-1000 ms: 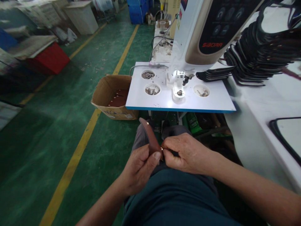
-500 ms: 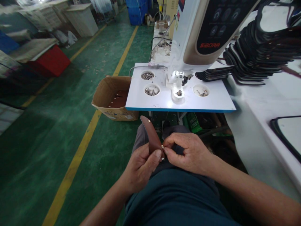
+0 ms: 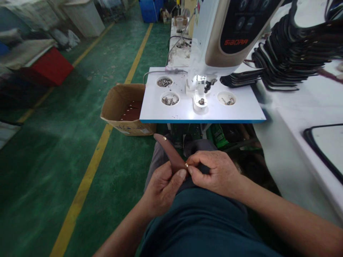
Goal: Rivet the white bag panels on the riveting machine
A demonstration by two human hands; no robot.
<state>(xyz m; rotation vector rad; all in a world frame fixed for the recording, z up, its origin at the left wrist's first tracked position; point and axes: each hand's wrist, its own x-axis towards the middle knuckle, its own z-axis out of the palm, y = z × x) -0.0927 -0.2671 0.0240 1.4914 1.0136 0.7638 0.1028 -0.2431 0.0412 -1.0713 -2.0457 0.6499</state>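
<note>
Three round wells are sunk in the white bench point(image 3: 241, 110): the back left well point(image 3: 164, 82) and front left well point(image 3: 169, 100) are heaped with small silvery parts, the right well point(image 3: 226, 98) holds only a few. On the floor point(image 3: 53, 160) beside the bench an open cardboard box point(image 3: 125, 127) contains brown leather pieces point(image 3: 132, 110), partly hidden by its wall. Below the bench edge, over the lap point(image 3: 198, 221), the left hand point(image 3: 160, 187) has its fingers closed on a brown strap point(image 3: 170, 151) that rises tilted toward the box; the right hand point(image 3: 215, 173) pinches a tiny gold stud point(image 3: 186, 165) at the strap's lower end with narrow fingers. The strap's lower part is covered by both hands; the machine point(image 3: 214, 35) and the black straps point(image 3: 289, 53) are cut off at the top
</note>
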